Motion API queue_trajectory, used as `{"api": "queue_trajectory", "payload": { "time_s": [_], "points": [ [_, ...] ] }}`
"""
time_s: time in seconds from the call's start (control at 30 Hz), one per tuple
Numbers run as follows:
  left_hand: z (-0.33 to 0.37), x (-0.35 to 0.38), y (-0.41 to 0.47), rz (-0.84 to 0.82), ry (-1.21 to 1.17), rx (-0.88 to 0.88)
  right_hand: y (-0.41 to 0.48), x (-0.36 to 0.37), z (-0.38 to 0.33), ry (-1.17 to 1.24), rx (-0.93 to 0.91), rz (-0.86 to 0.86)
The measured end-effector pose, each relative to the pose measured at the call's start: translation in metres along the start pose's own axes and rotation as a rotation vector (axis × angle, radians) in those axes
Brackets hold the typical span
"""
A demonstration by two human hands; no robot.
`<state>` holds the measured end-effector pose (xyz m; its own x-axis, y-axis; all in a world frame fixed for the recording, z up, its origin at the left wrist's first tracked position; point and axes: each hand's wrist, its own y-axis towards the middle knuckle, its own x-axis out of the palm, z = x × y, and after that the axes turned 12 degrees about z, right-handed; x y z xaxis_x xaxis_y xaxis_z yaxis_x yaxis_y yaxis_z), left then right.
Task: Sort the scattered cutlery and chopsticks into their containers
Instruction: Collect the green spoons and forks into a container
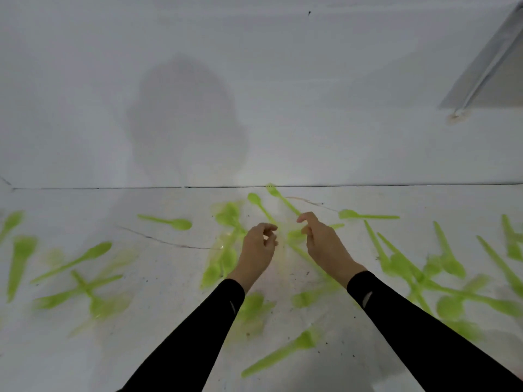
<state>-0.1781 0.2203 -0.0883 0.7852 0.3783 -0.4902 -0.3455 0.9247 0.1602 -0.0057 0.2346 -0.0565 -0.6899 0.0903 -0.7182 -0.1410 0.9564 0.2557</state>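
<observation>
Many bright green plastic spoons, forks and knives lie scattered over a white surface [169,306]. My left hand [259,246] and my right hand [322,241] hover side by side above the middle of the pile, fingers loosely curled, with nothing plainly between them. A green fork [280,198] and a spoon [259,203] lie just beyond the fingertips. More spoons lie at the left [175,223] and the right [365,215]. Near my left hand, several pieces sit in a clear wrapper [226,244]. The picture is blurred. No container is in view.
A white wall [254,94] rises behind the surface, meeting it along a dark seam. A grey slanted panel [492,66] shows at the top right. Thick heaps of green cutlery [418,275] fill the right side; a lone piece [278,355] lies between my forearms.
</observation>
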Motion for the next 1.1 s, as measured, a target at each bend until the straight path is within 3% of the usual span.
{"api": "queue_trajectory", "payload": {
  "time_s": [0.1,0.2,0.3,0.37,0.53,0.6,0.67,0.8,0.93,1.1],
  "points": [
    [-0.004,-0.029,0.014,0.232,0.022,0.111,0.008,0.003,-0.026,0.12,-0.026,0.01],
    [-0.012,-0.064,0.029,0.363,0.072,0.185,0.02,0.004,-0.053,0.196,-0.118,0.04],
    [-0.006,-0.086,0.033,0.234,-0.057,0.109,0.033,0.013,-0.076,0.268,-0.15,-0.067],
    [0.003,-0.089,0.027,0.106,-0.176,0.055,0.038,0.023,-0.085,0.337,-0.062,-0.149],
    [-0.01,-0.098,0.019,0.173,-0.339,-0.07,0.048,0.056,-0.093,0.281,0.07,-0.289],
    [-0.029,-0.103,0.017,0.199,-0.247,-0.079,0.051,0.069,-0.09,0.303,0.121,-0.302],
    [-0.051,-0.11,0.015,0.203,-0.005,-0.041,0.055,0.08,-0.088,0.266,0.13,-0.281],
    [-0.085,-0.117,0.005,0.069,0.255,-0.092,0.06,0.105,-0.091,-0.053,-0.156,-0.331],
    [-0.091,-0.118,0.0,0.105,0.331,-0.1,0.054,0.126,-0.093,-0.268,-0.376,-0.46],
    [-0.066,-0.131,-0.015,0.264,0.133,-0.008,0.045,0.127,-0.083,-0.323,-0.454,-0.375]
  ]
}}
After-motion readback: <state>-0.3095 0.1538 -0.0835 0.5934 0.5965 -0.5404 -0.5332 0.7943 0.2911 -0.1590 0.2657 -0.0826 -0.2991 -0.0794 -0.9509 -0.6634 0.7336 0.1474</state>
